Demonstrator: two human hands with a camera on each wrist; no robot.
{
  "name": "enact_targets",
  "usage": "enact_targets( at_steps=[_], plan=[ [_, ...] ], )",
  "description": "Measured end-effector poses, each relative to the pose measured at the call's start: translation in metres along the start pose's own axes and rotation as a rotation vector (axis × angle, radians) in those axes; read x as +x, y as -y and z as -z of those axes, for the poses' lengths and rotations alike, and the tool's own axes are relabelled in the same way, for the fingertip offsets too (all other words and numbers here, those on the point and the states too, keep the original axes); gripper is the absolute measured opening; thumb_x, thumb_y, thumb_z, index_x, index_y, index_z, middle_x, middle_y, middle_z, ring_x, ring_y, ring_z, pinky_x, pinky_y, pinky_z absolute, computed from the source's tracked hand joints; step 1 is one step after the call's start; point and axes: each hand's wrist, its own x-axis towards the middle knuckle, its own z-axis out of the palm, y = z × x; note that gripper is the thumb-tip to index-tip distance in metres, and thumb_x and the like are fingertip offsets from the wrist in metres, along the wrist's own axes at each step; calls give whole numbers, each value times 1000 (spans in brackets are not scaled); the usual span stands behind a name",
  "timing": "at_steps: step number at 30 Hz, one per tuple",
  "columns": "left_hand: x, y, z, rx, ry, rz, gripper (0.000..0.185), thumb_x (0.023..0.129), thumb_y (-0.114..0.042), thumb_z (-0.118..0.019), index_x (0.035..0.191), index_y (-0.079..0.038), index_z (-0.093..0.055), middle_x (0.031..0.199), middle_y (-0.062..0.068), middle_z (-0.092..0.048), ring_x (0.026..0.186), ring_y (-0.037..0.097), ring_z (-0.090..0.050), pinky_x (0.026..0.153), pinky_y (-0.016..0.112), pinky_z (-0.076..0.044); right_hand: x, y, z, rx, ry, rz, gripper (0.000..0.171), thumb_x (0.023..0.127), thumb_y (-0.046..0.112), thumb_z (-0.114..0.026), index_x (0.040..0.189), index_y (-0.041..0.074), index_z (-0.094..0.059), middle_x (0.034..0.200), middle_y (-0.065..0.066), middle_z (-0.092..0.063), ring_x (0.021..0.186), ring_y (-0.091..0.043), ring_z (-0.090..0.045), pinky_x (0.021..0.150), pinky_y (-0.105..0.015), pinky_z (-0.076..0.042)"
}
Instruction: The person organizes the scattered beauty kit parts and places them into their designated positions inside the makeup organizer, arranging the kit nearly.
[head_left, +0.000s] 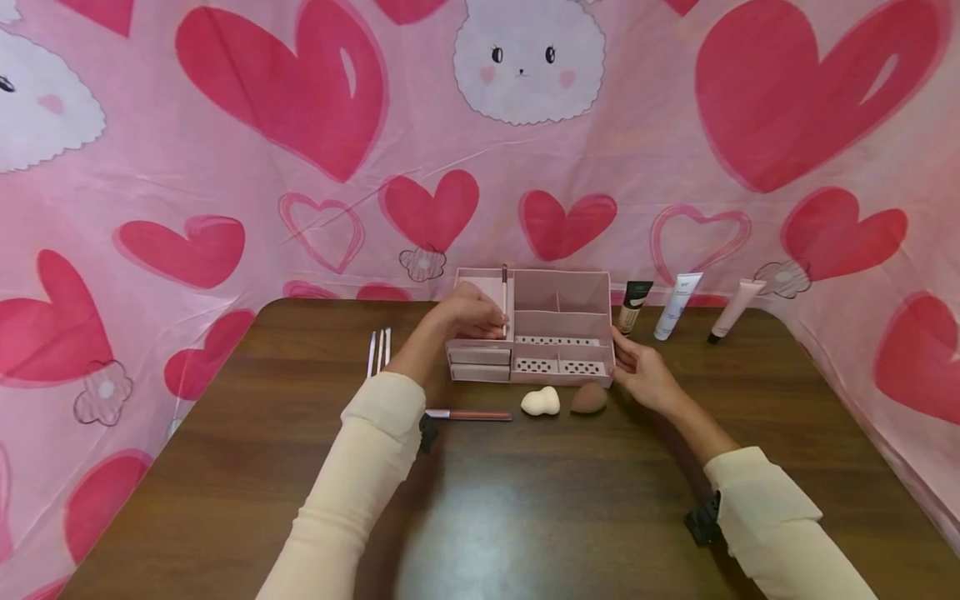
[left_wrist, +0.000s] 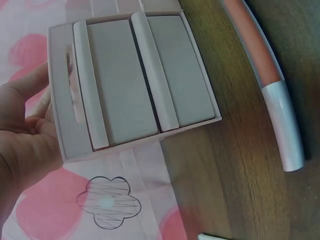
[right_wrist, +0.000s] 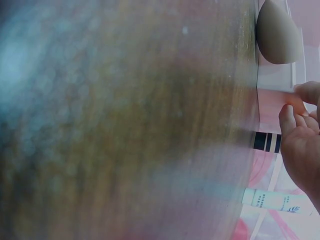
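A pink makeup organizer (head_left: 562,292) stands near the table's back edge, with open compartments on the right and two drawers (left_wrist: 120,80) at its lower left. My left hand (head_left: 474,310) reaches into the upper left compartment, its fingertips pinching the lower part of a slim, dark-tipped makeup brush (head_left: 505,287) that stands upright. The organizer hides part of those fingers in the left wrist view. My right hand (head_left: 643,373) rests against the organizer's right side with fairly straight fingers. In front of the organizer lie a cream sponge (head_left: 542,402) and a brown sponge (head_left: 589,398).
A lip gloss tube (head_left: 476,415) lies left of the sponges. Several slim white sticks (head_left: 380,350) lie farther left, partly behind my left arm. A black-capped tube (head_left: 635,307), a white tube (head_left: 677,306) and a pink tube (head_left: 737,311) are to the organizer's right.
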Motion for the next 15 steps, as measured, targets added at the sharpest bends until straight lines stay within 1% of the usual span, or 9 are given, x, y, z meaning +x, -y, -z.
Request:
enact_targets(
  at_steps=[4,7,11,13,15],
  plan=[
    [3,0,-3,-2,-5,8,10,92,7,-63,95,13,-70,59,1,-66,51,8,-63,54,19,-55,0,-1,0,-8,7,0,68,91,-17,-56,151,-19,-23,152,-40,-30,135,-51,-40,100,-23,-48],
    [3,-1,-4,6,-1,11,15,91,7,-63,101,17,-70,58,1,-66,52,8,-63,55,19,-55,1,-2,0,-15,6,1,68,91,-18,-56,151,-19,-24,152,-40,-30,135,-51,-40,100,-22,-47],
    [3,0,-4,30,10,11,23,91,6,-64,109,19,-69,57,0,-66,53,7,-63,56,18,-55,0,-3,1,-14,2,10,68,90,-18,-56,150,-19,-24,152,-41,-31,134,-51,-40,99,-21,-47],
    [2,0,-3,43,18,13,21,91,5,-65,107,17,-70,58,0,-67,54,7,-63,57,18,-55,0,-3,1,-16,3,13,67,90,-18,-56,150,-19,-24,152,-41,-31,134,-51,-40,99,-20,-47],
    [1,0,-3,52,25,13,20,91,4,-65,105,16,-70,57,-1,-67,54,6,-63,57,18,-55,1,-3,1,-16,5,15,67,91,-18,-56,150,-19,-24,152,-41,-30,134,-51,-39,99,-22,-48]
  ],
)
